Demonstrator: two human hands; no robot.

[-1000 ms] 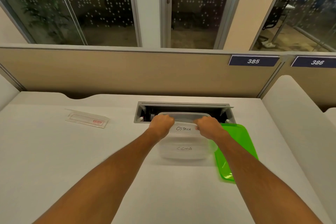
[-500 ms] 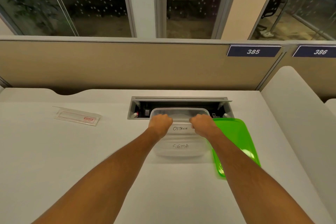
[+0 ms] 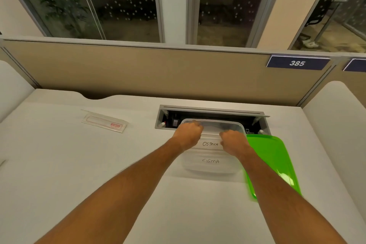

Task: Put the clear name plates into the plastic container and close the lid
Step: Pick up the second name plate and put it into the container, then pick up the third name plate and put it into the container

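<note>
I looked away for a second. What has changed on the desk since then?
Little. Both hands, left and right, still hold the OSTRICH name plate over the clear container, perhaps slightly lower. The green lid and the spare plate lie as before; only the camera shifted.

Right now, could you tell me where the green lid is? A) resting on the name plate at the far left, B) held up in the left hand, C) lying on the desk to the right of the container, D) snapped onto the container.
C: the green lid lies flat on the desk just right of the clear container, whose top is open.
</note>
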